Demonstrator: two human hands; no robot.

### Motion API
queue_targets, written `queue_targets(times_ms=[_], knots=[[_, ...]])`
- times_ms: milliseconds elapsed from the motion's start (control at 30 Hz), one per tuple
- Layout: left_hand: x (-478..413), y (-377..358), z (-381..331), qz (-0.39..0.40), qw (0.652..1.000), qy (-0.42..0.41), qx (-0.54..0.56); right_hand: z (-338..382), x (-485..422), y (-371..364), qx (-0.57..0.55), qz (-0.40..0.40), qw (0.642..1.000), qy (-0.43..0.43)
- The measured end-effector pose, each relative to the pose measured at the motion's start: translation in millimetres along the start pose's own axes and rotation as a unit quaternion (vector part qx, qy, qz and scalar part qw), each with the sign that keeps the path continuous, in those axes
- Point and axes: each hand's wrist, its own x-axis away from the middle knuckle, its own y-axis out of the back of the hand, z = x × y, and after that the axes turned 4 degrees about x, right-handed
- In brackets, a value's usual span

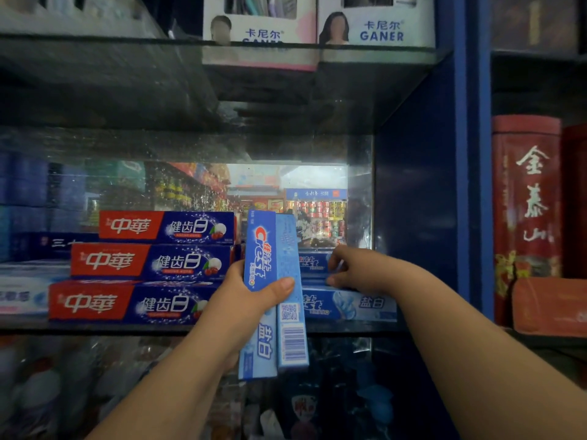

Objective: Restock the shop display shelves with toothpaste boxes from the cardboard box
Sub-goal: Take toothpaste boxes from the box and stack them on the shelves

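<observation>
My left hand [244, 295] grips two light-blue Crest toothpaste boxes [273, 293], held upright side by side in front of the glass shelf [127, 327]. My right hand [355, 269] reaches onto the shelf, fingers closed around the end of a Crest box [313, 263] that lies on top of another Crest box [349, 304] at the right end. Left of these stands a stack of three red-and-blue toothpaste boxes [149, 262]. The cardboard box is out of view.
A mirror [286, 192] backs the shelf. Above it, a higher glass shelf carries white Ganer boxes [374, 23]. A blue upright [467, 154] bounds the shelf on the right, with red tins [524, 211] beyond. More pale boxes [22, 296] lie at the far left.
</observation>
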Motion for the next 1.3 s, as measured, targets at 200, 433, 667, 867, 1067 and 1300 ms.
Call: queue_targets(times_ms=[200,433,667,867,1067,1300], knots=[[3,5,2,-0.011,1.000,0.007,0.000,-6,1,3,-0.016,-0.113,0.993,0.011],[6,1,2,-0.024,1.000,0.006,-0.001,-2,-26,19,0.087,-0.144,0.986,0.002],[6,0,0,-0.027,1.000,0.010,0.002,-2,-51,-3,0.105,-0.067,0.992,-0.015],[7,-1,1,-0.030,0.999,0.006,-0.013,14,-15,14,0.055,-0.071,0.996,-0.015],[6,-6,-1,-0.024,1.000,0.001,-0.001,15,20,6,0.054,0.079,0.995,0.009],[6,-7,3,-0.019,1.000,-0.017,0.000,14,-8,-16,0.116,-0.107,0.987,0.007]])
